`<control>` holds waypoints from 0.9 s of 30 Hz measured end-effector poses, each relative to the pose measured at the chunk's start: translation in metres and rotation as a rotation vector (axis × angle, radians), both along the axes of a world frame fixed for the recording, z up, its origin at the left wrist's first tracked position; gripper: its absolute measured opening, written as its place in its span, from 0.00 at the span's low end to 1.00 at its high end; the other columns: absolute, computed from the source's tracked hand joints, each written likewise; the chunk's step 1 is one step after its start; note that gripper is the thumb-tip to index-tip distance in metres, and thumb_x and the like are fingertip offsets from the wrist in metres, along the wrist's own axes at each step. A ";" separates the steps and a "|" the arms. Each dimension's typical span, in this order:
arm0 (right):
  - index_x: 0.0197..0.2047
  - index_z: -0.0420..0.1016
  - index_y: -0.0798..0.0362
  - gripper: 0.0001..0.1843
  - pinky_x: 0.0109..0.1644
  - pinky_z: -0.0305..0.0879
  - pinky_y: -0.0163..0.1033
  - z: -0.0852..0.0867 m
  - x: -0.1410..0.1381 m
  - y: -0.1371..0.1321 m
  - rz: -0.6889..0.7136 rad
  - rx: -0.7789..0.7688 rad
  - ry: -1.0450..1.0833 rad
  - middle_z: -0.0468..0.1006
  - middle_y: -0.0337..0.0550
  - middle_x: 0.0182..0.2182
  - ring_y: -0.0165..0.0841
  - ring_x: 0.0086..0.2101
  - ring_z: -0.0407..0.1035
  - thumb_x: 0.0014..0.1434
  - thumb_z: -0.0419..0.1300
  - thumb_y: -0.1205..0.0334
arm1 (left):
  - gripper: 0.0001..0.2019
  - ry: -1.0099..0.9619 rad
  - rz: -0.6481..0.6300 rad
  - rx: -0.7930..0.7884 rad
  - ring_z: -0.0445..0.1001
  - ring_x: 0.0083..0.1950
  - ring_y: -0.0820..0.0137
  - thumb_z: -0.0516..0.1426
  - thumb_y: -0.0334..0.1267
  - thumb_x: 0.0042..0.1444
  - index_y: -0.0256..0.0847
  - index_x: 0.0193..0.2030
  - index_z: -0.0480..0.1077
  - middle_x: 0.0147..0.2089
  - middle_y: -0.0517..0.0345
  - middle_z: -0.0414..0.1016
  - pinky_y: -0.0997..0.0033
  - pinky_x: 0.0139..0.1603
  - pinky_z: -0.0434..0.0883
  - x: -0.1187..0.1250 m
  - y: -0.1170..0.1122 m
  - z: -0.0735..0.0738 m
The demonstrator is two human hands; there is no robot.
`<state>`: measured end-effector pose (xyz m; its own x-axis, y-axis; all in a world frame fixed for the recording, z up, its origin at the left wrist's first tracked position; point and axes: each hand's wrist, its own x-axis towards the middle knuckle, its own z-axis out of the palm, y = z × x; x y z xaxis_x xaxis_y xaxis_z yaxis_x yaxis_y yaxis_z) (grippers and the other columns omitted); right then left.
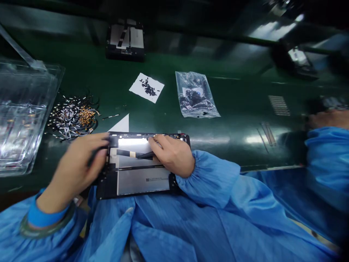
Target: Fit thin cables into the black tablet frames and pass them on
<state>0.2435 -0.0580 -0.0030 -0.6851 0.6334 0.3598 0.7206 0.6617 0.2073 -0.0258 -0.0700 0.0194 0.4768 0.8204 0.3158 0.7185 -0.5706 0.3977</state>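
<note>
Opened tablet lies at the bench's 6 o'clock edge. Left hand is closed round a slim dark tool at the tablet's 9 o'clock side. Right hand is on the 12 o'clock rim, thumb at the flex strip; pinch unclear. Likely seating the strip; the next move needs light, steady pressure.
</note>
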 end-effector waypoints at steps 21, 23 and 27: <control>0.51 0.75 0.57 0.16 0.30 0.57 0.38 0.013 0.030 -0.016 -0.014 -0.107 0.032 0.79 0.45 0.36 0.30 0.31 0.68 0.68 0.47 0.71 | 0.19 0.240 -0.427 0.159 0.71 0.61 0.55 0.48 0.25 0.62 0.36 0.57 0.69 0.59 0.45 0.74 0.52 0.58 0.71 0.052 0.043 -0.024; 0.50 0.75 0.57 0.16 0.31 0.57 0.38 0.009 0.033 -0.018 -0.028 -0.070 0.056 0.80 0.45 0.36 0.31 0.32 0.68 0.67 0.49 0.72 | 0.19 0.233 -0.434 0.172 0.71 0.60 0.55 0.49 0.25 0.62 0.35 0.57 0.70 0.59 0.45 0.74 0.51 0.57 0.71 0.052 0.043 -0.023; 0.47 0.77 0.54 0.14 0.31 0.57 0.36 0.000 0.033 -0.017 -0.086 0.048 0.112 0.80 0.42 0.34 0.30 0.32 0.67 0.65 0.53 0.73 | 0.18 0.235 -0.455 0.194 0.72 0.59 0.53 0.50 0.23 0.61 0.32 0.56 0.70 0.57 0.42 0.74 0.50 0.55 0.72 0.053 0.043 -0.021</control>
<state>0.2760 -0.0753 -0.0027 -0.5832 0.6678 0.4624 0.7943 0.5880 0.1526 0.0270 -0.0273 -0.0013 0.8459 0.4518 0.2834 0.4384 -0.8917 0.1127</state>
